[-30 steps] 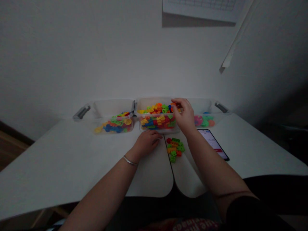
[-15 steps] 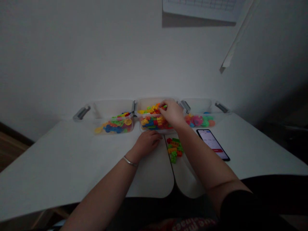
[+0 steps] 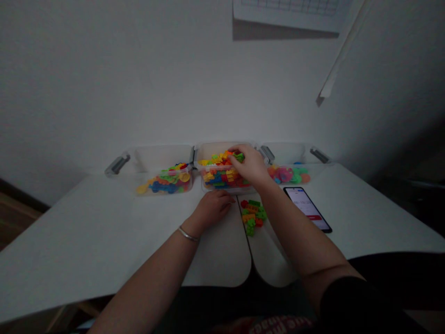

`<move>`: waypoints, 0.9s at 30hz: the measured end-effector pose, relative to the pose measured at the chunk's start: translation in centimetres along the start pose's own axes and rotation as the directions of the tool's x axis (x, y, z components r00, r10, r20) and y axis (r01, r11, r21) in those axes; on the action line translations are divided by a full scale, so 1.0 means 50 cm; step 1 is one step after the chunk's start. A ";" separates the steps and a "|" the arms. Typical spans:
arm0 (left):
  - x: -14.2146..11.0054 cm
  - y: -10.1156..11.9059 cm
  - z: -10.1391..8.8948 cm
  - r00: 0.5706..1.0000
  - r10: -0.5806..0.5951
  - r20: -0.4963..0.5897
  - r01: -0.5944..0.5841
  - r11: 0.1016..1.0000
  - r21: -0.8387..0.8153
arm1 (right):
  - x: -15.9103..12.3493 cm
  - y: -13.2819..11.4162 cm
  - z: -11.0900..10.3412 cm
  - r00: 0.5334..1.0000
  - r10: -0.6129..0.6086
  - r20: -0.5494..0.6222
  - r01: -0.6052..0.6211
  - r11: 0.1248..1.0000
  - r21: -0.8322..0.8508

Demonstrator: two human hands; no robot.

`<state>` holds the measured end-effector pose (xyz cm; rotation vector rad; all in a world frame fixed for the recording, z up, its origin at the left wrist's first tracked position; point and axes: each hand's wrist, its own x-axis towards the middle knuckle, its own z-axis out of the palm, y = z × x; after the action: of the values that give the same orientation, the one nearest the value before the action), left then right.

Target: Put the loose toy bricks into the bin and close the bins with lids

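My right hand reaches into the middle clear plastic bin, which is heaped with colourful toy building bricks. Its thumb and fingers are apart over the heap, and green bricks show in the gap between them. No firm hold on any brick is visible. My left hand lies on the white table just in front of this bin, fingers stretched loosely, holding nothing. Between my forearms sits a small pile of green, orange and red bricks, right of the seam in the table.
A clear bin with mixed colourful pieces stands at the left, and another bin with rounder pieces at the right. A phone with a lit screen lies right of my right forearm. Behind the bins rises the wall.
The thumb and fingers of my right hand have spread apart over the bricks, and more green shows between them. My left hand has stayed in place.
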<state>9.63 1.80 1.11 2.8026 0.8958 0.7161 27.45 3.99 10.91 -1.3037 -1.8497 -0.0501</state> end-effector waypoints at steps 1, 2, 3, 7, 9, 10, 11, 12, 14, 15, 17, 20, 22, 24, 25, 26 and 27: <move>0.000 0.000 0.000 1.000 -0.002 0.002 0.002 1.000 0.000 | -0.010 -0.001 -0.003 0.997 -0.050 -0.055 0.051 0.999 0.017; 0.000 0.000 -0.001 1.000 -0.004 0.004 0.004 1.000 0.000 | -0.022 -0.001 -0.006 0.991 -0.086 -0.106 0.089 0.996 0.026; 0.000 0.000 -0.001 1.000 -0.005 0.008 0.005 1.000 0.001 | -0.036 -0.001 -0.009 0.983 -0.103 -0.149 0.108 0.994 0.030; 0.000 0.002 -0.001 1.000 -0.009 0.007 0.009 1.000 0.008 | -0.098 0.012 -0.014 0.981 -0.072 -0.178 0.085 0.994 0.067; 0.000 0.004 -0.001 1.000 -0.007 0.005 0.007 1.000 0.018 | -0.126 0.031 -0.012 0.995 -0.051 -0.081 0.057 0.995 0.081; 0.000 0.005 -0.001 1.000 -0.003 0.008 0.003 1.000 0.022 | -0.138 0.043 -0.010 0.999 -0.053 0.001 0.053 0.995 0.081; 0.001 0.005 -0.001 1.000 0.002 0.011 -0.003 1.000 0.025 | -0.149 0.057 -0.007 0.994 -0.056 0.095 0.049 0.996 0.075; 0.002 0.006 -0.001 1.000 0.007 0.013 -0.008 1.000 0.027 | -0.158 0.071 -0.004 0.979 -0.050 0.196 0.037 0.997 0.066; 0.005 0.006 0.001 1.000 0.012 0.012 -0.013 0.999 0.033 | -0.175 0.097 0.002 0.944 0.029 0.328 -0.043 0.998 0.035; 0.005 0.005 0.003 1.000 0.013 0.010 -0.013 0.999 0.036 | -0.181 0.108 0.006 0.924 0.076 0.375 -0.089 0.996 0.018; 0.006 0.003 0.008 1.000 0.012 0.010 -0.012 0.999 0.037 | -0.193 0.123 0.011 0.878 0.142 0.457 -0.152 0.988 -0.015; 0.005 -0.002 0.017 1.000 0.004 0.003 -0.004 0.999 0.031 | -0.203 0.133 0.015 0.839 0.160 0.520 -0.176 0.984 -0.019; 0.004 -0.005 0.022 1.000 0.002 -0.008 -0.002 1.000 0.028 | -0.206 0.134 0.014 0.838 0.151 0.525 -0.171 0.985 -0.010; 0.005 -0.007 0.026 1.000 0.006 -0.014 -0.005 1.000 0.023 | -0.206 0.136 0.013 0.842 0.148 0.519 -0.166 0.986 -0.012; 0.005 -0.007 0.026 1.000 0.008 -0.013 -0.008 1.000 0.020 | -0.206 0.136 0.013 0.843 0.151 0.516 -0.167 0.986 -0.015; 0.006 -0.006 0.027 1.000 0.009 -0.011 -0.009 1.000 0.018 | -0.206 0.137 0.014 0.844 0.156 0.513 -0.171 0.985 -0.018; 0.007 -0.006 0.027 1.000 0.008 -0.007 -0.008 1.000 0.018 | -0.207 0.139 0.015 0.844 0.162 0.512 -0.176 0.984 -0.023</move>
<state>10.36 2.27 0.00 2.8226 0.8972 0.7234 33.43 -0.28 0.83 -1.5643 -2.1494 0.4586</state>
